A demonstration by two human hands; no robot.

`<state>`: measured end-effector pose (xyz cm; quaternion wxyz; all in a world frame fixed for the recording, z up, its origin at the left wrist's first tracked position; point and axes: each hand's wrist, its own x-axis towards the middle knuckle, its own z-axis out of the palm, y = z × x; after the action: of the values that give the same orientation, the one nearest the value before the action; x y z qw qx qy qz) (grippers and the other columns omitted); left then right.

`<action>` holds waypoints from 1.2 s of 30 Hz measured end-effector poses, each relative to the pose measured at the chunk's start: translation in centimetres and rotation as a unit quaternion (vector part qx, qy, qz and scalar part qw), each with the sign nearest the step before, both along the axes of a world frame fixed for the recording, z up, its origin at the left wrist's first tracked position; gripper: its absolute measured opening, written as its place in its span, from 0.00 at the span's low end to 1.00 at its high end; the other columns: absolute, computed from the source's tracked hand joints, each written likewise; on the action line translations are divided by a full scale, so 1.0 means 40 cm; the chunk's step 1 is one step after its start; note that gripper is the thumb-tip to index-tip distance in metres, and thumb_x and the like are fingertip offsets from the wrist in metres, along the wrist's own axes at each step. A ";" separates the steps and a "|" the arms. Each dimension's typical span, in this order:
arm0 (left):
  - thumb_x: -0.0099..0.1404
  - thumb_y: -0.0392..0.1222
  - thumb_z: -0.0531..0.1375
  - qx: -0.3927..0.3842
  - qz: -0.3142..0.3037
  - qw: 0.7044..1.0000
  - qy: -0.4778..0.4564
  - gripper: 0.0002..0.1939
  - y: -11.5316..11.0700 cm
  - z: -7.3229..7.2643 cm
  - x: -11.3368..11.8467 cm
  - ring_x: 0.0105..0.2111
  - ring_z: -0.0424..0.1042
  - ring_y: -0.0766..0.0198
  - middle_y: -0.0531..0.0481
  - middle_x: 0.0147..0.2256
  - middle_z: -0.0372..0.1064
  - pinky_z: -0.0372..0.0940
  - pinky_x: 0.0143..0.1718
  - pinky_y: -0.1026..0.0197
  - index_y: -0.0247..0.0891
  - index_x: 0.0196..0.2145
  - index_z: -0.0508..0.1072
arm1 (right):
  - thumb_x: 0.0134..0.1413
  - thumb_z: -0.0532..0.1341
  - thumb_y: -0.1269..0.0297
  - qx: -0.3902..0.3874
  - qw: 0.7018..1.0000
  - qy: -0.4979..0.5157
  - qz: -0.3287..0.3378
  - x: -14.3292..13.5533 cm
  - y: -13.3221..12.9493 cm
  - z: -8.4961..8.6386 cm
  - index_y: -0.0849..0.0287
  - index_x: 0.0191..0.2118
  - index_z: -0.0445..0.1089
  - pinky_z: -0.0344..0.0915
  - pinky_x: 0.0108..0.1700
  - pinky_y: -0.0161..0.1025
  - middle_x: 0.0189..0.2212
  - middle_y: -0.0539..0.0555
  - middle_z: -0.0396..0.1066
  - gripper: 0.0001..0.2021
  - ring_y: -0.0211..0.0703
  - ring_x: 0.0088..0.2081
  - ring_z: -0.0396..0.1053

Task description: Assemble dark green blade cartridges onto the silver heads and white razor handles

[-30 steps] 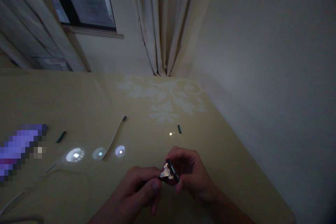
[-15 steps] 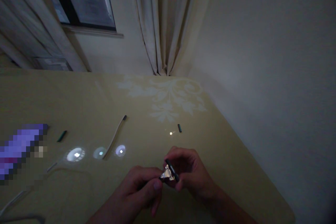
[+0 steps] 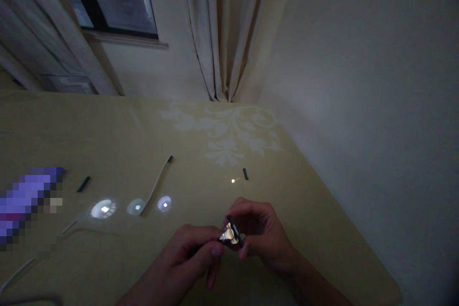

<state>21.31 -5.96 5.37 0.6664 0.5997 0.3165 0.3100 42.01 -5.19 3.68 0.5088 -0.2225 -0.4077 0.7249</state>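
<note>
A small shiny metal piece (image 3: 227,234) with a dark bar across its right end is held between my two hands, low in the middle of the head view. My left hand (image 3: 193,251) pinches its narrow left end between thumb and finger. Around the dark bar (image 3: 235,232), the thumb and fingers of my right hand (image 3: 263,229) are closed. What exactly the piece is cannot be made out. Beyond my right hand a short dark strip (image 3: 245,174) lies on the table.
On the glossy table (image 3: 304,220) lie a pale stick with a dark tip (image 3: 156,186), another dark strip (image 3: 83,184) and a pixelated purple object (image 3: 27,201) at the left. A white cable (image 3: 17,275) runs at the lower left. Curtains, a window and a wall stand behind.
The view has shifted very slightly. Both hands keep their hold on the metal piece, with hardly any movement.
</note>
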 end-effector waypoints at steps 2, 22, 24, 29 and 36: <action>0.74 0.68 0.57 0.001 0.000 1.000 0.001 0.30 -0.002 0.003 -0.001 0.24 0.61 0.66 0.55 0.21 0.61 0.56 0.30 0.63 0.39 0.32 0.82 | 0.35 0.86 0.71 -0.004 1.000 0.001 0.003 0.001 0.003 0.000 0.51 0.45 0.85 0.76 0.38 0.26 0.36 0.48 0.80 0.26 0.36 0.37 0.81; 0.77 0.66 0.54 -0.063 -0.048 0.997 -0.009 0.31 0.006 0.005 -0.012 0.24 0.52 0.66 0.55 0.22 0.62 0.47 0.27 0.61 0.37 0.33 0.81 | 0.33 0.87 0.64 -0.032 0.999 -0.037 0.004 0.005 0.005 -0.006 0.51 0.43 0.86 0.75 0.35 0.32 0.36 0.50 0.79 0.25 0.40 0.36 0.78; 0.77 0.65 0.54 -0.051 -0.049 0.997 0.000 0.31 0.008 0.001 -0.014 0.25 0.53 0.66 0.54 0.22 0.63 0.49 0.28 0.61 0.37 0.32 0.81 | 0.34 0.87 0.64 -0.027 0.999 -0.039 0.004 0.006 0.006 -0.005 0.50 0.43 0.86 0.75 0.36 0.32 0.36 0.49 0.79 0.25 0.40 0.36 0.79; 0.77 0.65 0.54 -0.033 -0.042 0.998 0.019 0.31 0.010 -0.005 -0.018 0.26 0.56 0.65 0.54 0.23 0.62 0.51 0.30 0.61 0.37 0.31 0.79 | 0.35 0.86 0.64 -0.026 0.999 -0.040 0.004 0.007 0.008 -0.010 0.50 0.44 0.86 0.74 0.36 0.32 0.37 0.49 0.78 0.25 0.40 0.37 0.79; 0.77 0.65 0.54 -0.017 -0.040 0.999 0.030 0.31 0.010 0.001 -0.016 0.27 0.61 0.64 0.54 0.22 0.65 0.55 0.33 0.61 0.38 0.32 0.81 | 0.34 0.87 0.64 -0.020 0.999 -0.034 0.002 0.004 0.007 -0.015 0.51 0.43 0.85 0.76 0.36 0.32 0.37 0.50 0.79 0.25 0.41 0.37 0.79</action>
<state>20.66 -5.55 5.39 0.6786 0.6093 0.3176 0.2595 42.17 -4.91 3.07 0.4886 -0.2562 -0.4103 0.7261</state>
